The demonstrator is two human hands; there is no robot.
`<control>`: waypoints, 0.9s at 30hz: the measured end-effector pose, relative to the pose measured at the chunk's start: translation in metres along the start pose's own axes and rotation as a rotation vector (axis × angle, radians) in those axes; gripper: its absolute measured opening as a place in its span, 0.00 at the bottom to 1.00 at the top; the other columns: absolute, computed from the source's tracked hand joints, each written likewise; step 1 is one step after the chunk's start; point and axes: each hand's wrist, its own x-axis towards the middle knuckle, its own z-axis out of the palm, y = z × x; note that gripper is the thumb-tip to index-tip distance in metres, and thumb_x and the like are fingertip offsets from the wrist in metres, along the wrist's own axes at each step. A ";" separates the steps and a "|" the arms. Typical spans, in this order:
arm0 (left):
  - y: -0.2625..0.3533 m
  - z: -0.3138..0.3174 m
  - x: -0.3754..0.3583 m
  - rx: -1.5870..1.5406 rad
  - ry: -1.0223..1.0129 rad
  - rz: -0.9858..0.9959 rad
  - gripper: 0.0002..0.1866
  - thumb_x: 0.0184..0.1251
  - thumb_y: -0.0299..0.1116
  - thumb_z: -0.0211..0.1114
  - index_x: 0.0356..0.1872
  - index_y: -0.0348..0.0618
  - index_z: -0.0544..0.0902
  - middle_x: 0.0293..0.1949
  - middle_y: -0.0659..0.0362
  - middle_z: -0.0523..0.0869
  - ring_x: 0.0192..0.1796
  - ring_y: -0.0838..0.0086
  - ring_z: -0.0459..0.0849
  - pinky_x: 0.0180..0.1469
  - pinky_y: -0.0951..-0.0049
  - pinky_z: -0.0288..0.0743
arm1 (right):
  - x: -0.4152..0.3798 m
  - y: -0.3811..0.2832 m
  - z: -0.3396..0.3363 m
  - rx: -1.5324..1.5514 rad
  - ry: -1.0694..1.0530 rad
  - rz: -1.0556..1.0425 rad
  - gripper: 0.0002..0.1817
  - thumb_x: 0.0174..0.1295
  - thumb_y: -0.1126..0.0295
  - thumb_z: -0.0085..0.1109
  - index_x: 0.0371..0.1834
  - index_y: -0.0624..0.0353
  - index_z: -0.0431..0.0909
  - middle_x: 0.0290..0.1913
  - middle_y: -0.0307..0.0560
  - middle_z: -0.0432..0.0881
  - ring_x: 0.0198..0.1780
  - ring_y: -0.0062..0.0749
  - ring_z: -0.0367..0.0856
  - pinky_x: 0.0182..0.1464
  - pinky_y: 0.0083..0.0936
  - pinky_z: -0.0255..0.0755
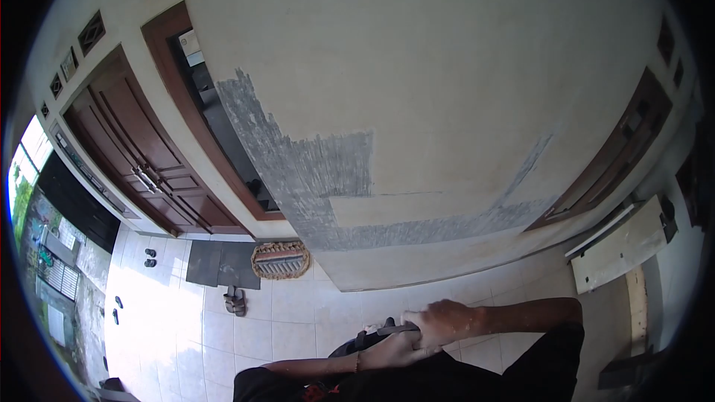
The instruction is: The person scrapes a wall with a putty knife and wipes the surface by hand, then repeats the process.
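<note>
My left hand (pixel 393 350) and my right hand (pixel 449 323) meet low in front of my dark clothes, with pale dust or paint marks on the skin. Between them is a dark strap-like thing (pixel 383 330) whose exact kind I cannot make out. The fingers of my left hand are closed around its lower side. My right hand is closed at its right end, with the fingertips partly hidden. Beyond the hands stands a cream wall (pixel 462 89) with a rough grey patch (pixel 328 164) along its left edge and lower part.
A brown double door (pixel 141 149) and a window frame (pixel 216 141) are on the left. Sandals (pixel 234 301), a grey mat (pixel 208 262) and a striped rug (pixel 281 260) lie on the tiled floor (pixel 290 331). At right, a pale board (pixel 622 246) leans near another brown door (pixel 618 145).
</note>
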 end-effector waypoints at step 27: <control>-0.103 -0.046 0.062 -0.972 0.625 -0.031 0.22 0.83 0.48 0.39 0.63 0.42 0.61 0.48 0.53 0.77 0.46 0.70 0.83 0.42 0.71 0.79 | 0.163 0.065 0.034 1.070 1.064 -0.269 0.09 0.68 0.68 0.61 0.39 0.62 0.75 0.30 0.40 0.81 0.34 0.22 0.80 0.40 0.21 0.74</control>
